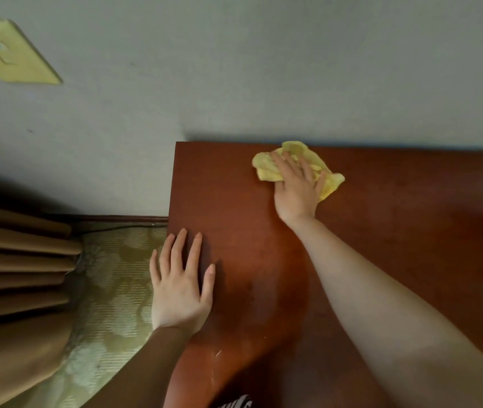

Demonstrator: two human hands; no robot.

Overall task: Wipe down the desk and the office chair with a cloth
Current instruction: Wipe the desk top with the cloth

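Right hand [296, 188] presses cloth [266, 169] — desk [411, 231] far edge.

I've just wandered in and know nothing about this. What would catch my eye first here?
The bright yellow cloth stands out, bunched under the right hand, which presses it onto the reddish-brown desk near its far edge by the wall. Nearer, the left hand lies flat with fingers spread at the desk's left edge. Brown curtain folds hang at the far left.

Furnished room (curtain [19, 260], carpet [110, 290], desk [381, 231])
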